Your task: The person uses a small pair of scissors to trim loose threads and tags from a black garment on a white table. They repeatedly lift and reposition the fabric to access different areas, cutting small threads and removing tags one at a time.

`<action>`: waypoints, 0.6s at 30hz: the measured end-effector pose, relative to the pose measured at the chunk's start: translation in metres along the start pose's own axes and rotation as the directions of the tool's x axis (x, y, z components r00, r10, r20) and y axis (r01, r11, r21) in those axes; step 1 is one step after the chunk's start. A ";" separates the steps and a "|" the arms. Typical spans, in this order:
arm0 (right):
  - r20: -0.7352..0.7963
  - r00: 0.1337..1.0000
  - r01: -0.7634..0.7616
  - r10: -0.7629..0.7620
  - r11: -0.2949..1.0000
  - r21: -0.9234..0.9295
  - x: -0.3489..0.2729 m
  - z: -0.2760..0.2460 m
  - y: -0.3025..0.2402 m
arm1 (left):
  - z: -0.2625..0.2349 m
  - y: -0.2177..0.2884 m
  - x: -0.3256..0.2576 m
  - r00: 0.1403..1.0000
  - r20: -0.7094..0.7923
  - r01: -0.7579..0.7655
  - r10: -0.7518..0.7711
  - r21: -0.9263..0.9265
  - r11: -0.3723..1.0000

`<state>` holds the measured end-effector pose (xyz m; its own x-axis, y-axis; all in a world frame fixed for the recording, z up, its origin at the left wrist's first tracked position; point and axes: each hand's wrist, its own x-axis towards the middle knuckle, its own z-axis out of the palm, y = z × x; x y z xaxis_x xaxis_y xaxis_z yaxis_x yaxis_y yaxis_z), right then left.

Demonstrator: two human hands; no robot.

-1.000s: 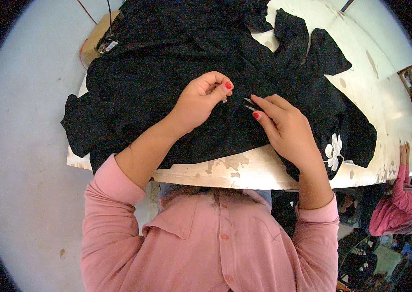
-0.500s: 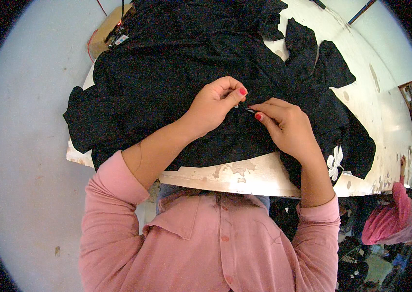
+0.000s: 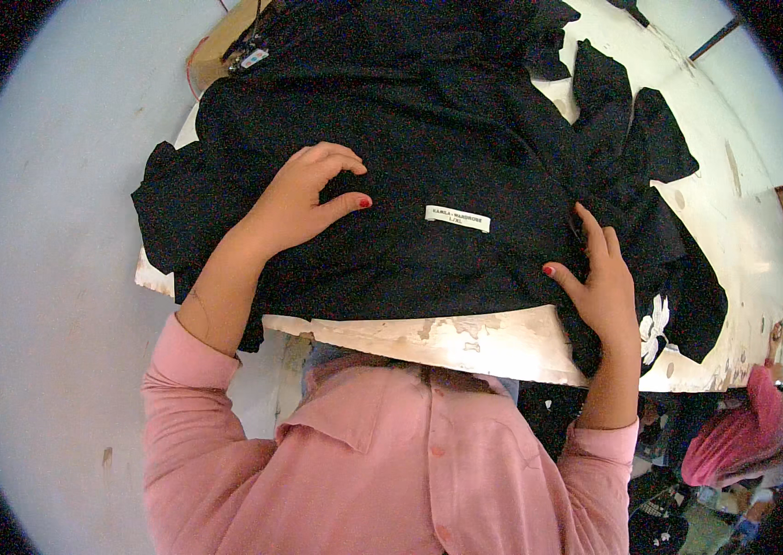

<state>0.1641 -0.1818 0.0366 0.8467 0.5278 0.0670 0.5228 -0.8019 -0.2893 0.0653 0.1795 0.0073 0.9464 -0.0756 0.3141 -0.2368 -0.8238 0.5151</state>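
A black garment (image 3: 382, 120) is spread over the table. On it lies a small white label (image 3: 458, 219) with dark print, flat and facing up. My left hand (image 3: 313, 199) is to the left of the label, thumb and fingers apart, with nothing between them. Right of the label, my right hand (image 3: 602, 277) rests at the cloth with its thumb spread from the fingers. Whether anything small is tucked beneath those fingers is hidden.
The pale, worn table (image 3: 428, 342) shows along its near edge. White flower shapes (image 3: 655, 328) lie by my right wrist. A brown box-like thing (image 3: 220, 60) with wires is at the far left. Another person in a pink sleeve (image 3: 747, 435) is at the right.
My hands have parted, left hand leftward and right hand rightward, baring the white label between them. The small metallic tip at my right fingers no longer shows. The view has shifted slightly.
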 end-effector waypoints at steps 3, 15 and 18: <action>-0.009 1.000 -0.021 0.021 0.999 0.035 -0.003 0.000 -0.003 | -0.006 0.001 -0.008 0.997 0.073 0.020 -0.017 -0.034 0.999; -0.342 0.902 -0.167 0.263 0.944 0.285 0.002 0.027 0.037 | -0.002 -0.005 -0.002 0.974 -0.025 0.223 -0.224 -0.038 0.974; -0.380 0.902 -0.105 0.203 0.959 0.264 0.001 0.033 0.043 | -0.002 0.001 0.004 0.976 -0.101 -0.176 0.193 0.156 0.972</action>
<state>0.1840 -0.2065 -0.0068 0.9081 0.2069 0.3641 0.3861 -0.7504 -0.5365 0.0686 0.1796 0.0113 0.8557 -0.1764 0.4865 -0.3626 -0.8751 0.3205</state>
